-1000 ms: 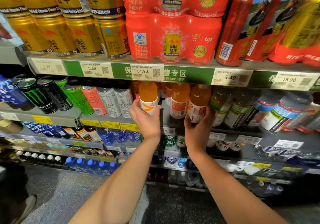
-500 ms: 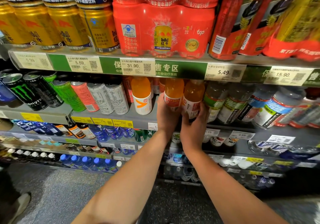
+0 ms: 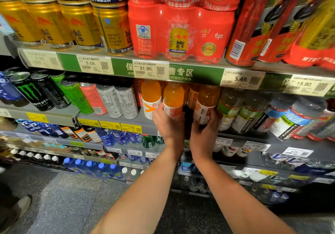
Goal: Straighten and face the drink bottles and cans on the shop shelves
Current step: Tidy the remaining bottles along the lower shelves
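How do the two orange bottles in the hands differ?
The left hand grips the left bottle; the right hand grips the right bottle. The left bottle shows a red-orange label patch, while the right bottle's label is mostly white with dark vertical text. The left bottle stands closer to upright; the right bottle leans more to the right. Both hold orange drink on the same shelf.

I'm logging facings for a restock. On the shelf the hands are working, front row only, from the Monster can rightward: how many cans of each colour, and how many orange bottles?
black cans: 2
green cans: 1
pink cans: 1
silver cans: 2
orange bottles: 3
Total: 9
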{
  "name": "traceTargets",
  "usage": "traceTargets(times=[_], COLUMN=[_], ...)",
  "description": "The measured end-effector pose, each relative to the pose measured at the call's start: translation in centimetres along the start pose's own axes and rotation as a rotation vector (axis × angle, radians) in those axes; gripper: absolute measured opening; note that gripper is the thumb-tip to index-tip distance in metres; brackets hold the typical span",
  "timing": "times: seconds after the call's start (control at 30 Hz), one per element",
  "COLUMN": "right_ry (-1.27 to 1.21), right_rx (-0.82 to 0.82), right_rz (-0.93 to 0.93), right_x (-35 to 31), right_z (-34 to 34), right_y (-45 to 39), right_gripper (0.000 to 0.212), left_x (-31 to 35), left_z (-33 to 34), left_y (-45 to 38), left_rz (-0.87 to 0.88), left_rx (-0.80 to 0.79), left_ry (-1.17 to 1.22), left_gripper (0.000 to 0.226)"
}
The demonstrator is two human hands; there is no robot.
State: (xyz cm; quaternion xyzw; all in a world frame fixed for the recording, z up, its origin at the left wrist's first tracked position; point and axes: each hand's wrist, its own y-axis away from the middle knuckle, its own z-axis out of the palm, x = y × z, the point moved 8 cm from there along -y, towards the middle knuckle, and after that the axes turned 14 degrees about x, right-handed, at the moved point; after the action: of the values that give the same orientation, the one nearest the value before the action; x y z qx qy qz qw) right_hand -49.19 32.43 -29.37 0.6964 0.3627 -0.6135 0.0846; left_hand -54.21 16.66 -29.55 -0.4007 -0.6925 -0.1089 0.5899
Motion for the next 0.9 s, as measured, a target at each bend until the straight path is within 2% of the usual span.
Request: traceTargets(times=[0.1,0.2,0.3,0.37,0.47,0.57,0.8,0.9], right_ry=[0.002,-0.001,-0.065,-0.129,-0.135,-0.126,-0.113,-0.095], right_rx=[-0.007,-0.003,0.004,0.012,0.026,-0.003,-0.007,-0.017], right_rz=[-0.003,0.001,0.013,0.062,0.091,0.102,0.098,0.097], right_x=[0.2,0.3,0.5,1.1,1.7,2.1,2.4,2.3], right_z=[-0.1,-0.3,-0.8,-1.4,-2.4,-2.8,-3.4,-3.2], right_y=[0.0,-0.1,-0.5,-0.7,-0.9,-1.2,-1.3,-1.2], right_gripper=[0.063,0.060,0.052,0.049,0.046,0.046,0.042,0.042], left_x=[-0.2,0.4,2.9,3.2,2.5,2.5,2.4,2.1], left_z=[-0.5,-1.1,0.7,2.9,6.2,7.9,7.8,6.9], left_y=[0.0,1.0,2.8,3.6,4.1,4.4,4.2,4.3], left_rz=[-0.035,-0.044,0.134,0.170,0.134,0.076,0.104,0.133], left_rx=[0.051,0.121,-0.093,-0.256,-0.442,-0.553,-0.455,-0.353], left_ry=[0.026,0.105,0.246,0.211,0.141,0.166,0.149,0.090], left_gripper=[0.074,0.059,0.045,0.031,0.061,0.072,0.074,0.068])
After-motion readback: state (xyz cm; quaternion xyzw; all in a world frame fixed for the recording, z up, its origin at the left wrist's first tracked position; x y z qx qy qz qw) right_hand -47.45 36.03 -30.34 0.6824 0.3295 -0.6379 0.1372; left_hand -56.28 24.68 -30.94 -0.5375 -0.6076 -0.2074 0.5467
